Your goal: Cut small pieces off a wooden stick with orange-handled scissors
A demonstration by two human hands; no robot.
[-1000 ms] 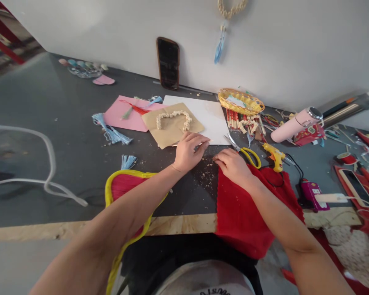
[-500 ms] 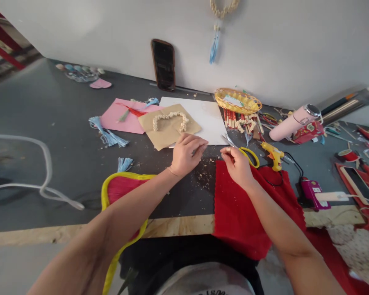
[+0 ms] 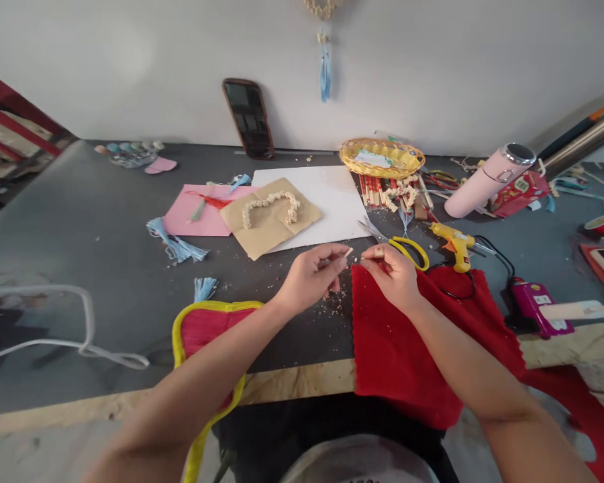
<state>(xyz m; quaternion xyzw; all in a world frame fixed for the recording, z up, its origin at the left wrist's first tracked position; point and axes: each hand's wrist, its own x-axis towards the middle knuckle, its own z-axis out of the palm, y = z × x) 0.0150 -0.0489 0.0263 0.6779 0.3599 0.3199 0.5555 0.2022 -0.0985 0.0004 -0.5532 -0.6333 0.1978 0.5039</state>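
1. Blue tassel (image 3: 176, 240): on table (image 3: 115, 235), touching pink card (image 3: 196, 228).
2. Bead string (image 3: 270, 200): curved, on brown paper (image 3: 262, 238).
3. Left hand (image 3: 315, 275): thumb and forefinger pinched on stick (image 3: 349, 253), its end pointing toward right hand.
4. Right hand (image 3: 393, 274): fingers curled over red cloth (image 3: 403, 349); can't tell if clamped (pale bit at tips, too small to name).
5. Scissors (image 3: 373, 230): just beyond right hand.
6. Glue gun (image 3: 456, 245): near cloth's far edge.

A craft workshop is showing: a glue gun (image 3: 453, 244) and scissors (image 3: 408, 252) are lying beyond the right hand (image 3: 393, 272).
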